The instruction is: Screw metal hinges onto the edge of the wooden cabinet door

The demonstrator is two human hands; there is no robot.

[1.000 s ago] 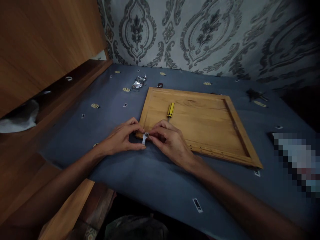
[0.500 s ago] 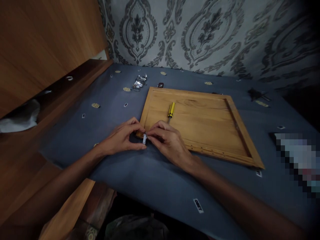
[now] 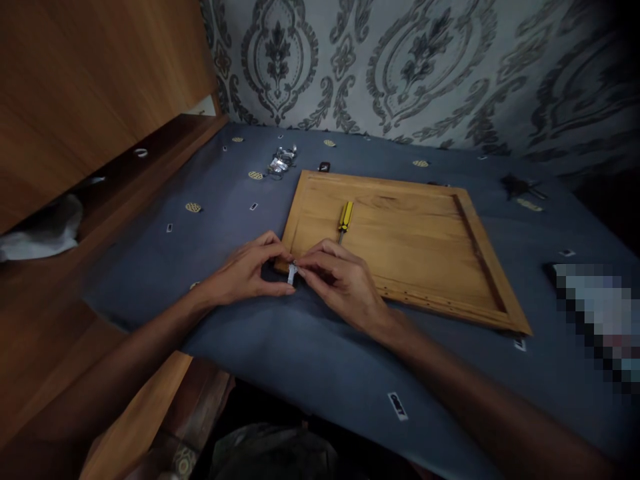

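Note:
A wooden cabinet door (image 3: 405, 233) with a raised frame lies flat on a blue cloth. At its near left corner sits a small silver hinge (image 3: 292, 272). My left hand (image 3: 250, 270) is curved round this hinge, the fingers at its upper end and the thumb at its lower end. From the other side, my right hand (image 3: 345, 280) pinches something tiny against the hinge's top; the fingertips hide what it is. A screwdriver (image 3: 346, 219) with a yellow and black handle rests on the door, its shaft partly behind my right hand.
Several silver metal fittings (image 3: 282, 162) lie in a pile at the back, near a small dark object (image 3: 325, 167). To the right are a black item (image 3: 520, 187) and a blurred-out flat object (image 3: 593, 307). Wooden furniture (image 3: 110, 60) stands along the left.
The view has shifted slightly. Both hands keep almost the same pose at the hinge, and the door and screwdriver stay in place.

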